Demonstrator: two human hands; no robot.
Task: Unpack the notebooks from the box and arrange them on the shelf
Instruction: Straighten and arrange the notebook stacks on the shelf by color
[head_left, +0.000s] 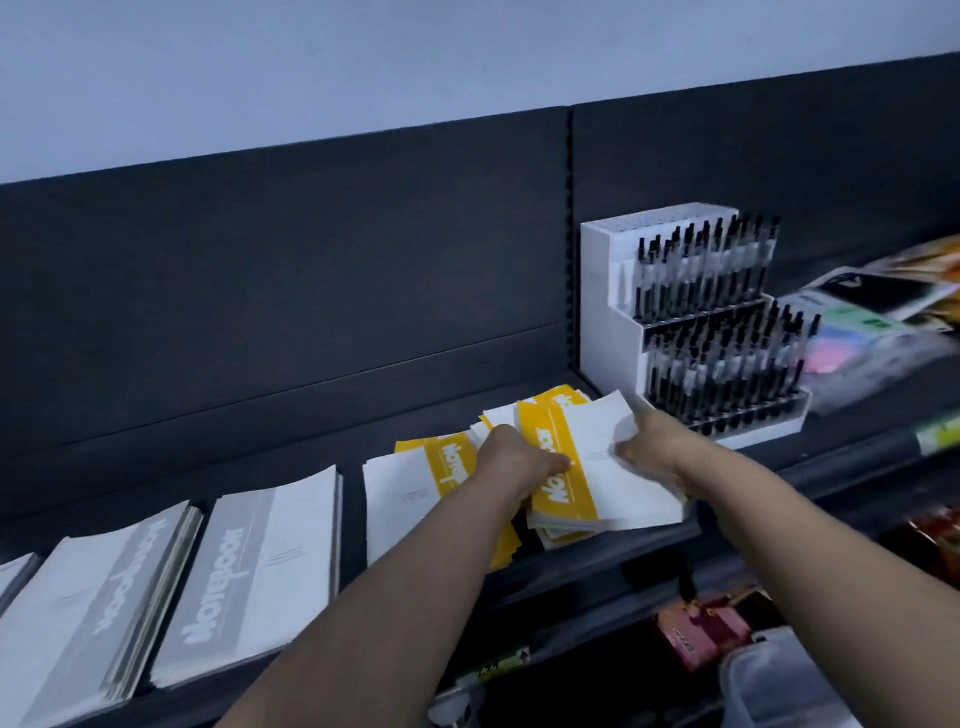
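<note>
Notebook stacks (249, 582) lie in a row on the shelf (613, 545), pen rack (696, 322) at their right.

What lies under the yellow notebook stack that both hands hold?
More yellow notebooks peek out beneath the stack, on the dark shelf. The stack covers the rest.

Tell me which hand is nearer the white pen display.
Right. The right hand grips the right edge of the yellow notebook stack, just in front of the pen display. The left hand holds that stack's left side, farther away.
</note>
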